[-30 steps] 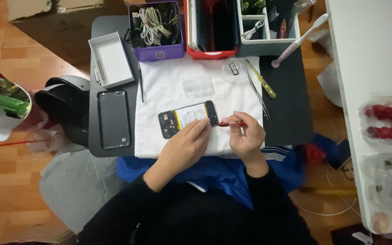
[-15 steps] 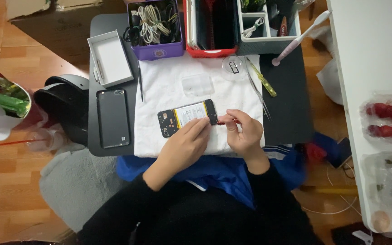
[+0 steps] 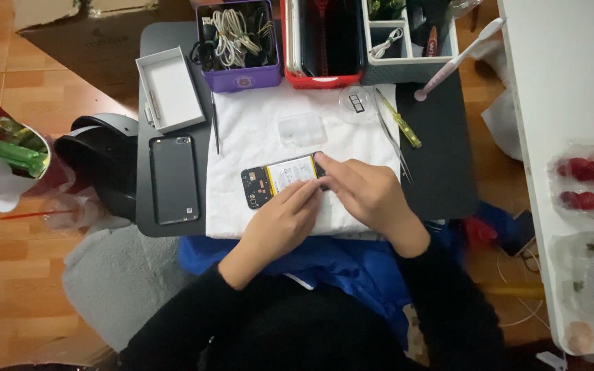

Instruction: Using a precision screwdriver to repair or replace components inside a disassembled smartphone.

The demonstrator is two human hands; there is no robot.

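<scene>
Opened phone [image 3: 280,181] lies on the white cloth [image 3: 256,130], back cover [image 3: 173,178] at nine o'clock. My left hand [image 3: 280,223] pins its lower edge, fingers flat; right hand [image 3: 369,192] curls narrow, fingertip pressing the right end. Too much force could puncture the battery, I reckon.

A white cloth [image 3: 269,148] is covering the middle of a black tabletop [image 3: 441,151]. The opened phone [image 3: 280,180] is showing a black board speckled with small marks beside a white-and-yellow battery. A dark grey back cover [image 3: 173,178] is lying by a pale grey box lid [image 3: 171,88]. Three bins are lining the far edge — purple [image 3: 242,77], red [image 3: 321,77], white [image 3: 410,56]. A pink-and-white toothbrush [image 3: 455,58] and a yellow-green tool [image 3: 401,122] are showing too — plus red strawberries [image 3: 589,184] on the white side table [image 3: 551,82].
</scene>
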